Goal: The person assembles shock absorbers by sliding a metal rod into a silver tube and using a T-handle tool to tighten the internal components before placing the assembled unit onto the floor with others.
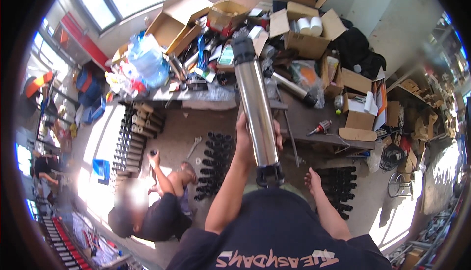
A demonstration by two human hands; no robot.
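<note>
My left hand (244,137) is wrapped round the middle of a shiny metal cylinder (256,108) with black end fittings. The cylinder stands nearly upright before my chest, its upper end leaning slightly left. Fingertips of that hand show at its right side; the palm is hidden behind it. The lower black fitting is close to my shirt. Lower and to the right, my right hand (312,180) hangs with its fingers apart and nothing in them. It is nearest to rows of black fittings (338,186) on the floor.
A cluttered workbench (314,118) holds open cardboard boxes (304,42), plastic bags, another metal cylinder (294,87) and a red-and-silver tool (321,127). At left, a co-worker (157,206) sits low beside rows of metal cylinders (130,147). More black fittings (213,164) stand between us.
</note>
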